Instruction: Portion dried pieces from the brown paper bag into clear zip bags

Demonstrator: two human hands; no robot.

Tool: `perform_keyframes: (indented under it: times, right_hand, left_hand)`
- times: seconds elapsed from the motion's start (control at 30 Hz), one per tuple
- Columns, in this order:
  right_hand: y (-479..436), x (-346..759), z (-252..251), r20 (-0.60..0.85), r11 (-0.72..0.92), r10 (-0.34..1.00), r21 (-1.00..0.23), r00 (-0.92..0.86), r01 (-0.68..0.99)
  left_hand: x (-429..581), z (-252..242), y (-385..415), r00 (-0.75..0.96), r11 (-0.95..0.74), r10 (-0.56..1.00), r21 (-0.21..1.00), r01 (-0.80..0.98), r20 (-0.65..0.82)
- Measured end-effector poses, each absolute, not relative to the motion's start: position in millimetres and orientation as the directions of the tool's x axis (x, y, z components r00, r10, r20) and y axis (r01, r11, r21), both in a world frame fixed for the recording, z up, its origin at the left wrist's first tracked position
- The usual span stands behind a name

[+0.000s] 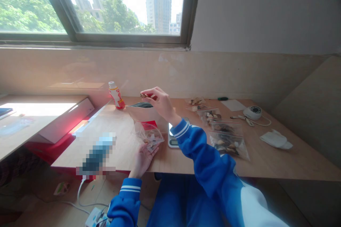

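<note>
Brown piece (144, 95): centre of the frame, just above the open mouth of the pale pouch (137, 113).
Right hand (160, 103): thumb and fingertips pinching the piece.
Left hand (143, 158): lower centre, palm up under the clear bag (153, 137); I cannot tell how firmly its fingers press.
Pinch slipping: so small and uneven a piece could, I judge, twist free and miss the mouth.
Bag tipping: a slack left hold might spill what lies inside.
Scale (173, 143): centre, partly hidden from me by the right sleeve (192, 141), which could knock it.
Filled bags (226, 144): right of centre, near that sleeve.
Bottle (116, 96): left of centre, beside the pouch.
White camera (252, 112): far right, cable trailing.
</note>
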State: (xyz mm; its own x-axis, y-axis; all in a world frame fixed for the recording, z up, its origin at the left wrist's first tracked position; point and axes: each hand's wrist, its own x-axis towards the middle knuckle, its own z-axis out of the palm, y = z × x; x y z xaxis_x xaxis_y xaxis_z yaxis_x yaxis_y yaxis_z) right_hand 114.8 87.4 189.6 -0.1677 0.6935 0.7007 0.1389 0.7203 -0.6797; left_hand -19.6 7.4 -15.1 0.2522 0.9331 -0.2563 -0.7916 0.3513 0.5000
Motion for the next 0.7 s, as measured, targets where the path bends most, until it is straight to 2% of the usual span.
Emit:
perform_keyframes:
  times: [0.13,0.3,0.43,0.5,0.6,0.7]
  right_hand:
    - [95,112,174,0.695,0.791,0.612,-0.532,-0.377,0.303]
    - [92,117,169,0.657,0.768,0.615,-0.376,-0.435,0.518]
    - [90,121,170,0.583,0.758,0.582,-0.136,-0.567,0.638]
    - [89,123,168,0.559,0.748,0.576,-0.065,-0.597,0.661]
    - [83,125,166,0.583,0.721,0.588,-0.064,-0.561,0.69]
    - [69,131,168,0.646,0.728,0.578,-0.13,-0.5,0.674]
  left_hand:
    - [-20,-14,7,0.207,0.344,0.928,0.496,-0.797,-0.31]
    - [-20,-15,9,0.206,0.349,0.923,0.483,-0.803,-0.325]
    - [-20,-16,12,0.207,0.338,0.929,0.475,-0.812,-0.306]
    - [-20,-16,13,0.219,0.346,0.927,0.467,-0.814,-0.306]
    - [-20,-16,14,0.239,0.36,0.925,0.475,-0.803,-0.297]
    - [-19,-13,13,0.25,0.365,0.926,0.498,-0.786,-0.284]
